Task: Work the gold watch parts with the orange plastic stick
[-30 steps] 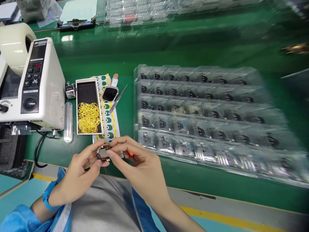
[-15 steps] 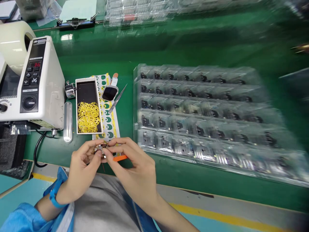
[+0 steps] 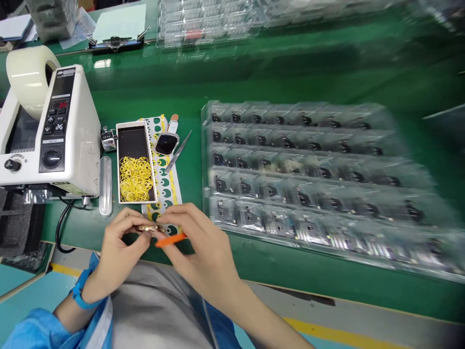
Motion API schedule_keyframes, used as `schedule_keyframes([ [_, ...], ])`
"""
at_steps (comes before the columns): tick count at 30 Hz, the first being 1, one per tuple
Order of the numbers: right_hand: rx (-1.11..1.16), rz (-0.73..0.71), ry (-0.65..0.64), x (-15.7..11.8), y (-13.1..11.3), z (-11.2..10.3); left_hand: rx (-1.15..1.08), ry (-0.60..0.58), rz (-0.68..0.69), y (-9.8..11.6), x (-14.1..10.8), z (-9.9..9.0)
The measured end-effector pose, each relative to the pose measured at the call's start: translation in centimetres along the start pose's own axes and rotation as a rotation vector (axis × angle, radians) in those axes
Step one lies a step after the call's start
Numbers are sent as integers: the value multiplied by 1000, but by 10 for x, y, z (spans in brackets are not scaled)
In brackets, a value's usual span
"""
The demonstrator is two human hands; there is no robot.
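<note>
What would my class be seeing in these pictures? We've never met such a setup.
The single view comes from a head-worn camera looking down at the wearer's bare hands. The left hand holds a small, coppery metal part; the right hand, touching it, holds a slim orange tool. On the green table lie a white rectangular box of thin yellow rings, a square watch, a pointed grey metal tool and a clear plastic tray of dark parts. A white machine with a roll of pale tape stands at left.
</note>
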State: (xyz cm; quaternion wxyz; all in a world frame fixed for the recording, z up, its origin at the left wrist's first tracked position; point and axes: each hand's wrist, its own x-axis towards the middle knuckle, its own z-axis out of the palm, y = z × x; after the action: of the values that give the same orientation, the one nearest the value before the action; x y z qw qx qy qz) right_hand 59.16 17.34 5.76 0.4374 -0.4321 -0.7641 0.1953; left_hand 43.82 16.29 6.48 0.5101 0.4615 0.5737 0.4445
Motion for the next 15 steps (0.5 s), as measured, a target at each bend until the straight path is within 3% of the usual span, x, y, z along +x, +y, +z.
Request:
schedule_keyframes([
  [2,-70,-109,61,-6,-6,-4,31,69,25,1,1,-3],
  [6,-220,-256,91,-17,-14,-8,-169,45,-139,1,-2,-2],
  [10,-325,-257,128,-13,-10,-1,-328,-51,-245,3,-9,2],
  [15,-185,-261,126,-9,-2,4,-359,-62,-188,5,-19,6],
])
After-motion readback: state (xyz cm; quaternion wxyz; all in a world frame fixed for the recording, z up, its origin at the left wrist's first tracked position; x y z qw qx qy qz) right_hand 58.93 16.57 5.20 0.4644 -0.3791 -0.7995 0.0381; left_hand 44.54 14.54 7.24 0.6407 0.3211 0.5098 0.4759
